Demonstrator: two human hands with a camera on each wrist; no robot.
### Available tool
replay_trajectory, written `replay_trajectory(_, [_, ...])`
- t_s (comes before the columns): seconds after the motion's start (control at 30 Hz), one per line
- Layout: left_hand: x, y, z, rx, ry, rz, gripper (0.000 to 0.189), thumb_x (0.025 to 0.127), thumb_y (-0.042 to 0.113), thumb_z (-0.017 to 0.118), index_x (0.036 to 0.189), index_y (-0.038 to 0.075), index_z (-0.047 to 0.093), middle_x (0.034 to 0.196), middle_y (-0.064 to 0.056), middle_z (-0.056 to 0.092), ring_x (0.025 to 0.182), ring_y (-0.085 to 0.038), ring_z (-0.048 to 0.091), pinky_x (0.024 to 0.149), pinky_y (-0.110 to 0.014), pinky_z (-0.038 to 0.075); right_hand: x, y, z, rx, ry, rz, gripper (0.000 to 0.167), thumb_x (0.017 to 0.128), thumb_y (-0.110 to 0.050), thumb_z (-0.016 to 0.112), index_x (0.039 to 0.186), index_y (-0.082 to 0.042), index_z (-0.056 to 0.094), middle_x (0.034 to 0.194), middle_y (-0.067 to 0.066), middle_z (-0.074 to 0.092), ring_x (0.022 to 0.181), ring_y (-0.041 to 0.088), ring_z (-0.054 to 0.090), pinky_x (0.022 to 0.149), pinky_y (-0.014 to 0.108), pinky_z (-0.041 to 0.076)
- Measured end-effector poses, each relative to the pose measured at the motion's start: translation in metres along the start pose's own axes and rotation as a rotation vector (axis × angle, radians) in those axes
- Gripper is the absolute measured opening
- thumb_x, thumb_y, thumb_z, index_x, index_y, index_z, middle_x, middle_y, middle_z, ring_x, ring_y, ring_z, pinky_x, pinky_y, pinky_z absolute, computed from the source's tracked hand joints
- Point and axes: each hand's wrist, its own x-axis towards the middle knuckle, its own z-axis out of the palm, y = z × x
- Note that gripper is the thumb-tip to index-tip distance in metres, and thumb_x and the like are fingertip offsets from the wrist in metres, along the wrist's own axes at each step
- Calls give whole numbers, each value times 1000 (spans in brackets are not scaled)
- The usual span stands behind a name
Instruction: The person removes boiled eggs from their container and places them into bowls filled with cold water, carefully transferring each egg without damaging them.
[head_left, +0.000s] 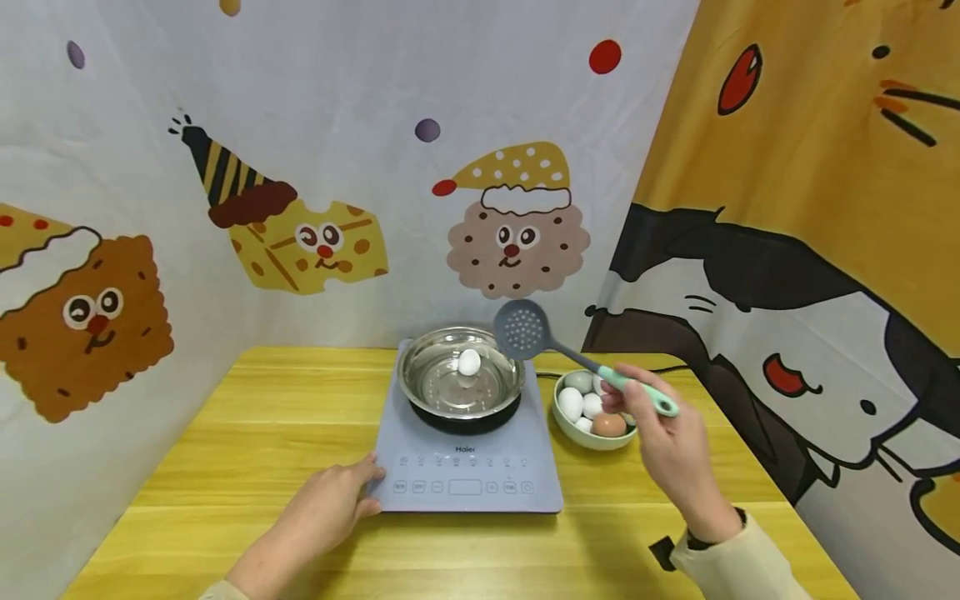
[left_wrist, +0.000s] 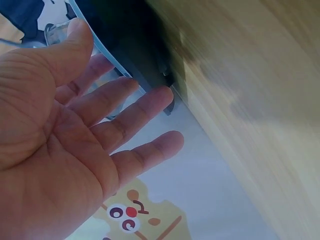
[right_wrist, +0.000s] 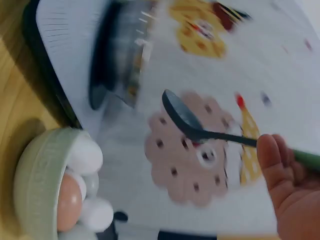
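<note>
My right hand [head_left: 671, 437] grips the mint-green handle of a skimmer [head_left: 522, 330], its grey perforated head raised above the right rim of a steel pot [head_left: 427, 367]. A white egg [head_left: 469, 362] is in the pot, apart from the skimmer. Under the pot is a pale induction cooker [head_left: 465, 471]. My left hand [head_left: 322, 504] is at the cooker's front left edge; in the left wrist view its fingers [left_wrist: 150, 102] are spread and nearly straight along that edge. In the right wrist view the skimmer [right_wrist: 181, 115] appears side-on, with nothing visible on it.
A pale green bowl [head_left: 596, 443] of several white, greenish and brown eggs stands right of the cooker. A black cord [head_left: 547, 375] runs behind the bowl. The wooden table [head_left: 225, 450] ends at a cartoon-printed cloth [head_left: 337, 150] at the back.
</note>
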Motion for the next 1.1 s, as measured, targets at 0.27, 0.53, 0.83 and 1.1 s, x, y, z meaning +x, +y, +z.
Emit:
replay_trajectory(0.27, [0, 1, -1, 43, 0, 3, 44, 86, 27, 87, 126, 12, 76, 145, -14, 70, 124, -47, 69, 112, -78, 44, 17, 18, 53, -459, -244, -474, 36, 105, -14, 68, 139, -4, 67, 126, 11, 77, 110, 26, 75, 92, 42, 65])
replay_trajectory(0.53, [-2, 4, -1, 112, 12, 1, 45, 84, 31, 87, 125, 16, 77, 146, -11, 70, 133, -53, 62, 116, -90, 21, 21, 21, 66, -467, -286, -390, 36, 106, -15, 68, 141, -6, 67, 133, 12, 75, 116, 27, 75, 92, 43, 66])
replay_trajectory(0.83, [-4, 3, -1, 130, 17, 2, 45, 83, 32, 88, 124, 16, 77, 145, -11, 70, 133, -53, 62, 117, -91, 18, 19, 19, 74, -339, -342, -254, 34, 109, -16, 63, 141, -5, 67, 130, 12, 77, 109, 25, 77, 85, 43, 67])
replay_trajectory(1.1, [-3, 2, -2, 105, 4, -5, 44, 84, 30, 87, 125, 15, 77, 145, -11, 70, 133, -53, 62, 117, -89, 24, 10, 9, 73, -200, -360, -204, 33, 110, -15, 60, 142, -11, 67, 118, 6, 81, 91, 7, 73, 73, 25, 63])
